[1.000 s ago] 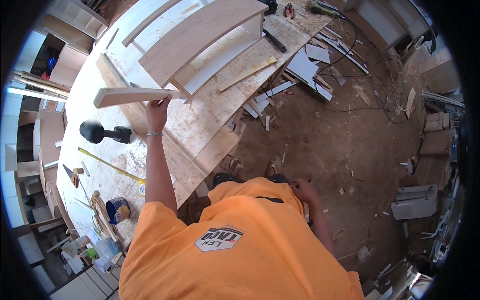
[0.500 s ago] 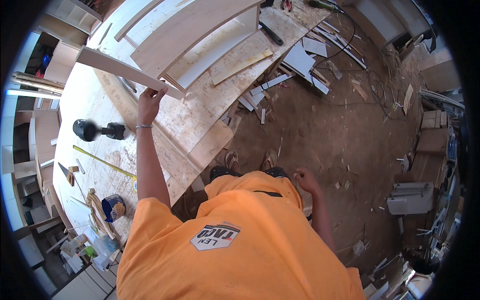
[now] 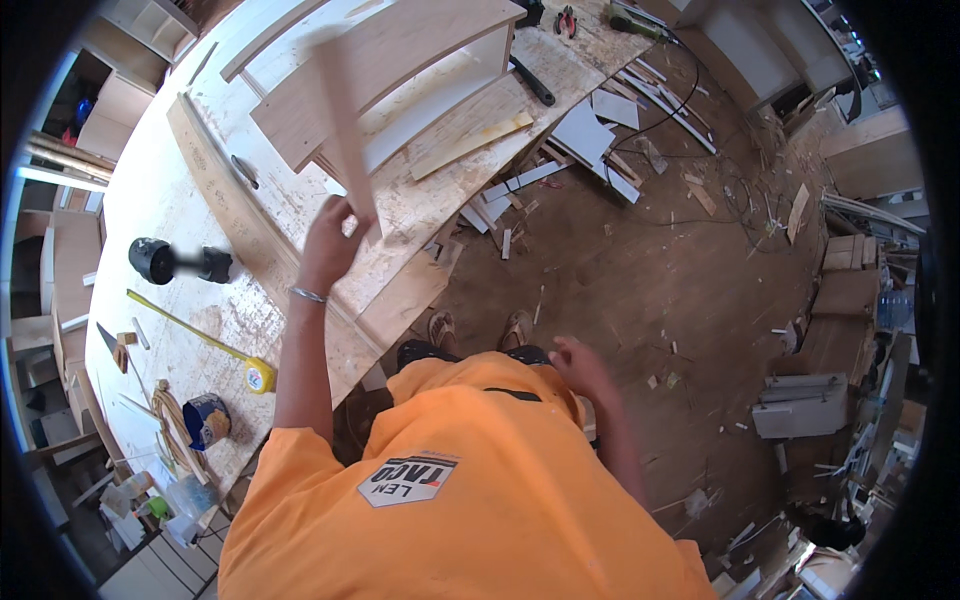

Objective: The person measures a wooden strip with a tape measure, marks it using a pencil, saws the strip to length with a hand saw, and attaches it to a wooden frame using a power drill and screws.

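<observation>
My left hand (image 3: 335,240) is closed on the lower end of a narrow wooden board (image 3: 345,130), which stands at a steep slant and is blurred. Behind the board, a curved-front wooden assembly (image 3: 440,40) sits on the worktable (image 3: 200,330). A long plywood strip (image 3: 245,230) lies just left of that hand. My right hand (image 3: 575,360) is down beside my waist, over the floor, smeared by motion. Left of my forearm are a black tool (image 3: 152,260), partly blurred, and a yellow tape measure (image 3: 258,374) with its blade out.
A dark bar tool (image 3: 532,80), pliers (image 3: 565,22) and a green power tool (image 3: 630,22) lie at the table's far end. Offcuts (image 3: 590,140) and cables litter the floor. Cabinets (image 3: 760,50) and stacked panels line the right. A blue can (image 3: 205,420) stands at the near left.
My left hand has moved down and slightly right, swinging the board from nearly level to steeply slanted, crossing the assembly. My right hand rose from my waist and shifted left again.
</observation>
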